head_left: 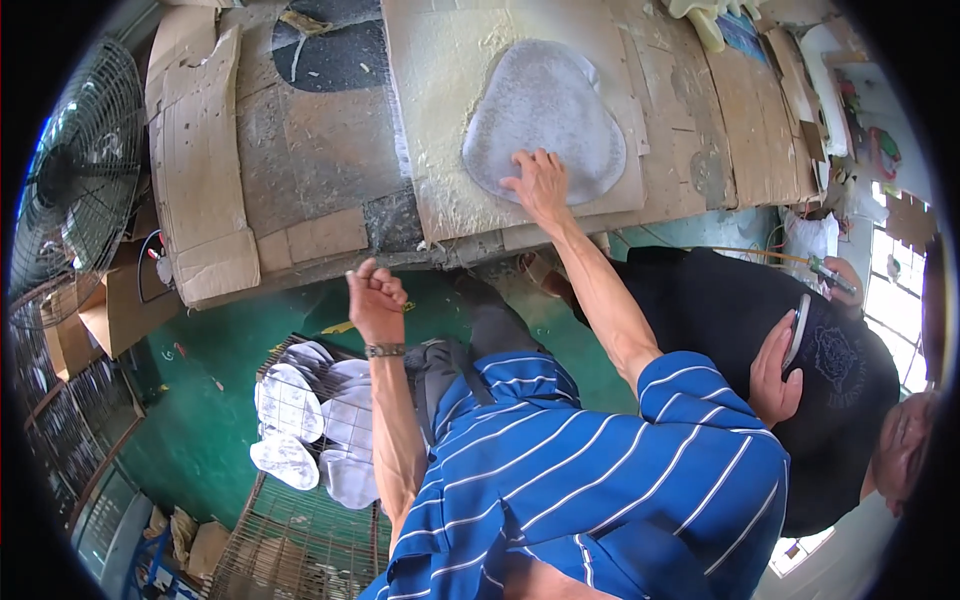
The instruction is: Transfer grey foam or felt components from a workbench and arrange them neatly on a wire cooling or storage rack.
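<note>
My right hand (541, 184) lies on the near part of a grey-white, fuzzy pad (545, 115) with a rounded, pear-like outline. Its thumb and fingers are apart, fingertips touching the pad's surface. A powdery, cream-coloured board (440, 150) lies under the pad on the cardboard-covered bench (330, 150). My left hand (378, 300) is raised off the bench's near edge, a dark band on its wrist. Its fingers curl in toward the palm, and nothing shows in them.
Pale oval pads (290, 400) lie on a wire rack (290, 520) at lower left. A large caged fan (75, 170) stands at far left. Close on my right is a person in black (800, 370), holding a phone (799, 330). Pale gloves (705, 15) lie at the bench's far right.
</note>
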`<action>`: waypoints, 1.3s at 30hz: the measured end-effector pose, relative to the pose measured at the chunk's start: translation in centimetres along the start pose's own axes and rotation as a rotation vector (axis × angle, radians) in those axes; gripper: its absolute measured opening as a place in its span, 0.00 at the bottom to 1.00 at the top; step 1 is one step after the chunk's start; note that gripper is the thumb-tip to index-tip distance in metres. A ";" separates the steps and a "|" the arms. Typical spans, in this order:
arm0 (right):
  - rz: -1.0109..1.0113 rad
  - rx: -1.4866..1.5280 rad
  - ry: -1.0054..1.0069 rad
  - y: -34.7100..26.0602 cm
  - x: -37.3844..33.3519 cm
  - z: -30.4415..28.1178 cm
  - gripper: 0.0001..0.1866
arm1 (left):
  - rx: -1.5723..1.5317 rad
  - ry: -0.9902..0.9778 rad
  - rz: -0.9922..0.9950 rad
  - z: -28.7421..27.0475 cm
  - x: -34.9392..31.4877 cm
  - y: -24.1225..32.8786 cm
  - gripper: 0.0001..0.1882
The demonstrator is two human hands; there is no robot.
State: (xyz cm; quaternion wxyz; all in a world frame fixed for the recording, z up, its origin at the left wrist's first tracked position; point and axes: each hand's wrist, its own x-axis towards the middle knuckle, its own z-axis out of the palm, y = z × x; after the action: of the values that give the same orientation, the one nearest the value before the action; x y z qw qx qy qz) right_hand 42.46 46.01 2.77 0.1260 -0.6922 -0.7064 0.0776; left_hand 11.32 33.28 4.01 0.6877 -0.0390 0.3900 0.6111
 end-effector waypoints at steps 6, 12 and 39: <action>-0.062 -0.060 -0.018 0.3 0.1 -0.1 0.23 | 0.638 -0.122 0.062 5.6 2.7 -7.1 0.14; -0.020 -0.013 -0.015 0.2 -0.9 0.9 0.23 | 0.918 -0.290 0.114 8.9 6.3 -10.8 0.19; 0.097 0.013 -0.063 3.3 9.1 -4.3 0.10 | 1.793 -0.612 0.733 14.1 11.1 -12.1 0.20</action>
State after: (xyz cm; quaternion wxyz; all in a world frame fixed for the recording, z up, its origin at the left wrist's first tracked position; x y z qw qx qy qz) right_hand 46.73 54.93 6.63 0.1045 -0.7221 -0.6749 0.1100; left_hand 28.18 46.70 2.12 0.3042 0.7713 0.5000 0.2502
